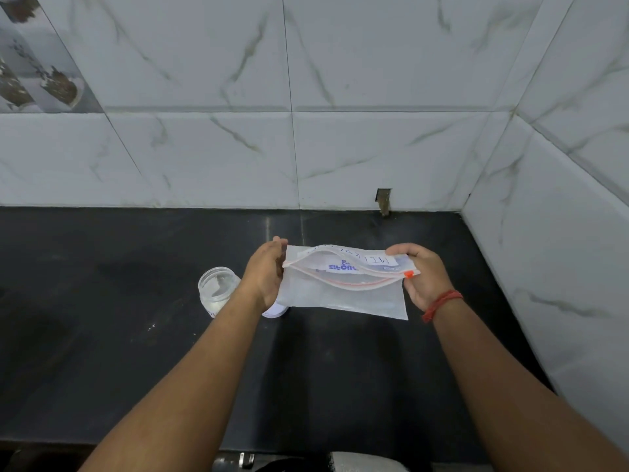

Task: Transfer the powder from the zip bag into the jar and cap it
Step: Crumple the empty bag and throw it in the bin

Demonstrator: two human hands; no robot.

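Note:
A clear zip bag (347,291) with a red zip track and an orange slider at its right end is held above the black counter (102,335). Its mouth gapes open along the top. My left hand (263,274) grips the bag's left edge. My right hand (420,270) pinches the right end by the slider. The bag looks almost flat, and powder inside is hard to make out. An open clear jar (218,289) stands on the counter just left of my left wrist. A white cap (275,311) lies beside it, partly hidden by my left hand and the bag.
White marble-look tiled walls close the counter at the back and on the right (544,267). A small chipped hole (383,199) sits low in the back wall. The counter's front edge runs along the bottom, with a metal fitting (245,459) below it.

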